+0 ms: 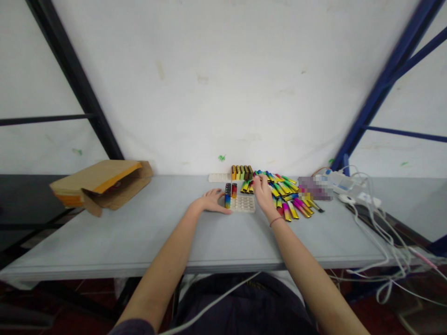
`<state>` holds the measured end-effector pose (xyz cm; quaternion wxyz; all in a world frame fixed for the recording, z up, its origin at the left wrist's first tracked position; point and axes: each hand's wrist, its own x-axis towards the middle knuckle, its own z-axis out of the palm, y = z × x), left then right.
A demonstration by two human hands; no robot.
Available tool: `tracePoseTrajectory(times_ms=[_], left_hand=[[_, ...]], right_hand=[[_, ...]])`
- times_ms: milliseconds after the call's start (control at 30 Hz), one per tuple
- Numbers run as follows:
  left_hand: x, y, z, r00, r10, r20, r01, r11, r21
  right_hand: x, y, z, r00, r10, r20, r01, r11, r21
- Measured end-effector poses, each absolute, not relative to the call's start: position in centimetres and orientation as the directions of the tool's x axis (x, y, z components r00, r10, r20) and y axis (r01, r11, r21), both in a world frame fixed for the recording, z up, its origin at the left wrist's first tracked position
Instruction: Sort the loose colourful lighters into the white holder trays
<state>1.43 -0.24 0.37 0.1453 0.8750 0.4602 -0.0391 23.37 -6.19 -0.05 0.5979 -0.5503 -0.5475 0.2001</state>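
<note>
Wht. wall rose behind the near tray, the landmark for everything here; grey table ran under it. Blue frame stood far R of tray, black post far L. Cardboard box lay on its side well L of tray, one end gaping. Loose lighters, multicol., were heaped R of tray & behind-R. Wht. power strip w/ cables lay farther R, past the heap. L hand was at tray's L end, thumb & fingers spread apart around it; couldn't tell if touching. R hand was just R of tray, over the heap's edge, fingertips together; a bit of red showed there, but couldn't tell if they were clamped on a lighter. Upright batch, mostly yel. & dk., stood behind tray; pale back tray lay behind-L. Blue lighters stood in a row along tray's L edge, w/ one red lighter beside them toward the back.
</note>
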Motion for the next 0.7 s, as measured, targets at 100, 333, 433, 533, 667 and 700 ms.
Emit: tracePoseTrajectory(times_ms=[100, 333, 433, 533, 667, 700], left_hand=[[1.7, -0.2, 0.0, 0.555, 0.815, -0.168, 0.829, -0.523, 0.2], [1.8, -0.2, -0.3, 0.55, 0.82, -0.16, 0.832, -0.522, 0.186], [1.8, -0.2, -0.2, 0.551, 0.819, -0.161, 0.832, -0.522, 0.188], [1.8, -0.2, -0.3, 0.554, 0.817, -0.162, 0.83, -0.526, 0.185], [1.8, -0.1, -0.4, 0.556, 0.816, -0.157, 0.828, -0.528, 0.187], [1.8, -0.1, -0.4, 0.555, 0.817, -0.155, 0.829, -0.528, 0.188]], right_hand=[[22.6, -6.2, -0.2, 0.231, 0.798, 0.557, 0.485, 0.402, -0.776], [22.1, -5.4, -1.0, 0.019, 0.791, 0.612, 0.478, 0.53, -0.701], [21.7, -5.3, -1.5, -0.011, 0.813, 0.582, 0.434, 0.529, -0.73], [21.4, -5.3, -1.8, -0.034, 0.818, 0.575, 0.443, 0.528, -0.725], [21.3, -5.3, -1.9, -0.055, 0.781, 0.622, 0.545, 0.545, -0.637], [21.4, -5.3, -2.0, -0.069, 0.768, 0.637, 0.572, 0.554, -0.605]])
